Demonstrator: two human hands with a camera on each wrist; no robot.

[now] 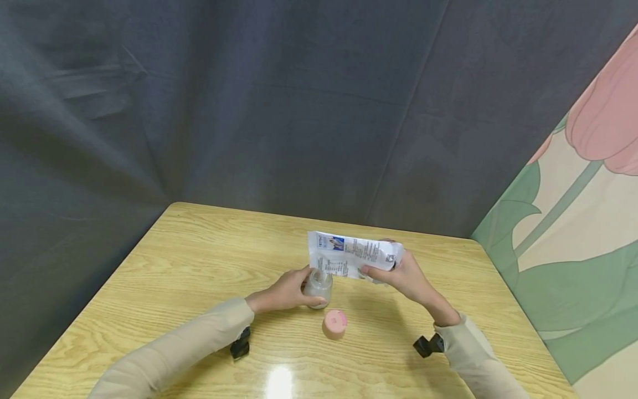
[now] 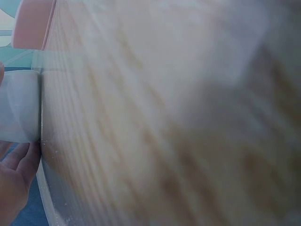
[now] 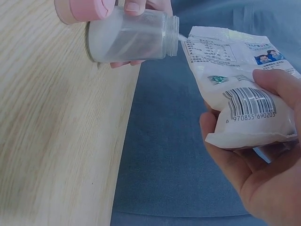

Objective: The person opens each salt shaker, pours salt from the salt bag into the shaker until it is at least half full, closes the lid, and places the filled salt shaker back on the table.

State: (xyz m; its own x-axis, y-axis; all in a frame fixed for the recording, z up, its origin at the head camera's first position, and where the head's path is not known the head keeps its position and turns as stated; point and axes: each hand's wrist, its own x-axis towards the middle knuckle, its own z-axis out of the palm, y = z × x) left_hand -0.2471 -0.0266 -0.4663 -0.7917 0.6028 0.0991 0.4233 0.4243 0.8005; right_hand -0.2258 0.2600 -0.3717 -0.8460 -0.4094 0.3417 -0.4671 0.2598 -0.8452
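My left hand (image 1: 286, 292) holds a clear glass jar (image 1: 319, 286) upright on the table, fingers and thumb around its sides. White powder or fine grains fill the jar's lower part, as the right wrist view shows. In my right hand (image 1: 410, 279) is a printed white plastic packet (image 1: 355, 256), gripped at its full end and tipped toward the jar. From the packet's corner a thin white stream runs into the open mouth of the jar (image 3: 141, 40). A pink lid (image 1: 334, 325) lies on the table just in front of the jar.
The wood-grain table (image 1: 209, 244) stands against a dark grey curtain (image 1: 299, 111). To the right hangs a cloth with a tulip print (image 1: 588, 233). Black wrist devices (image 1: 241, 344) sit under both sleeves. A few white specks dot the tabletop near the jar in the left wrist view.
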